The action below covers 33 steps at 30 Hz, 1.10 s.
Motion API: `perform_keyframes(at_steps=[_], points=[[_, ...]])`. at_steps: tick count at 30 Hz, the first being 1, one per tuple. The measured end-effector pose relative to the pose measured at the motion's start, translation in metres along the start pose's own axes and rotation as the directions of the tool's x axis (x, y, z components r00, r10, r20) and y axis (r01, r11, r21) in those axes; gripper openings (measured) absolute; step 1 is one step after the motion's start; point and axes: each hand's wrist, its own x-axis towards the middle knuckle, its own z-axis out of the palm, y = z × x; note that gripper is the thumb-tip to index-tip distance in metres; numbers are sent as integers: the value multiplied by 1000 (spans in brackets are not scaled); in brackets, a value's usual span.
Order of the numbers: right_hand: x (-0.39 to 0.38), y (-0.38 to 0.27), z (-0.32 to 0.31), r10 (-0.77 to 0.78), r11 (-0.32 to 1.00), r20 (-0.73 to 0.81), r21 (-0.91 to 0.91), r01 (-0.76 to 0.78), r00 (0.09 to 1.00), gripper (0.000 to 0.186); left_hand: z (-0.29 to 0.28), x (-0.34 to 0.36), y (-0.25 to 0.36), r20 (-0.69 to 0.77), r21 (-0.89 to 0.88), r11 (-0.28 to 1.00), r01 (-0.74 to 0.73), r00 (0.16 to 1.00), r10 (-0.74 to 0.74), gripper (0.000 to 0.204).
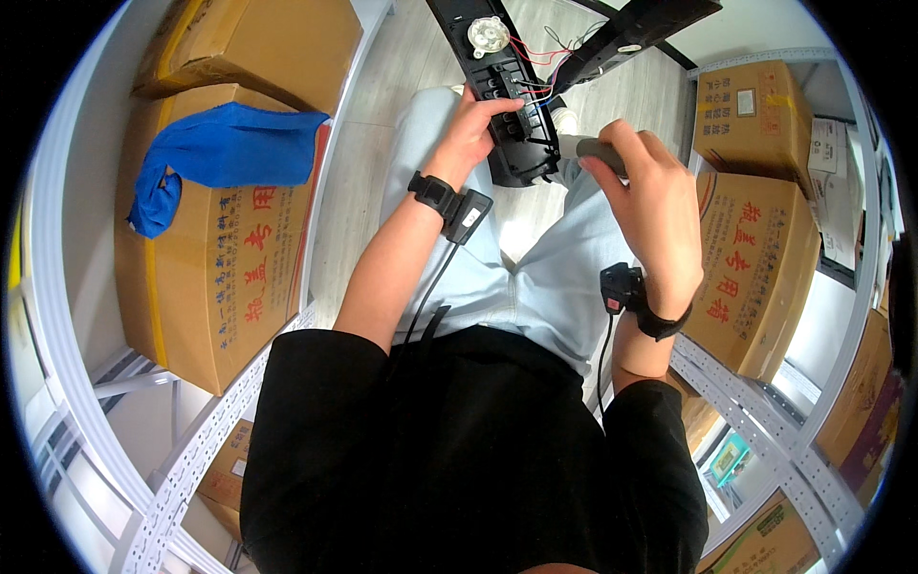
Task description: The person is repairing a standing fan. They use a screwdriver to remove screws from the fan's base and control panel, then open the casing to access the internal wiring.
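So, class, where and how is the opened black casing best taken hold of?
I'd grip the black casing by its long left rim, coming from the person's left, as the left hand does; it looks narrow enough to span, and the wires leave on the right.

Black case is showing its insides.
It is slanting, near end toward the right; a round whitish part is sitting inside; coloured wires are running toward a black panel angling off right. Grey-handled tool is pointing at the near end.
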Motion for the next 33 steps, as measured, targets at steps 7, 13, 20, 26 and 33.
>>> perform_keyframes(at_steps=[7,13,20,26,33], points=[[7,1,2,32,995,-73,94,-25,997,25,-2,2,0,5,-14,1000,21,1000,-21,48],[6,4,1,152,988,38,19,-153,988,23,0,0,0,1,-3,1000,10,1000,-10,48],[8,-8,1,-36,987,-157,152,60,987,27,-2,2,-2,-29,-1,1000,8,1000,-9,48],[6,-1,6,19,997,-104,75,-11,994,20,0,0,-1,-1,-6,1000,18,1000,-18,51],[2,-9,0,-70,987,-79,136,80,994,17,-5,2,-1,-12,22,1000,16,1000,-16,52]])
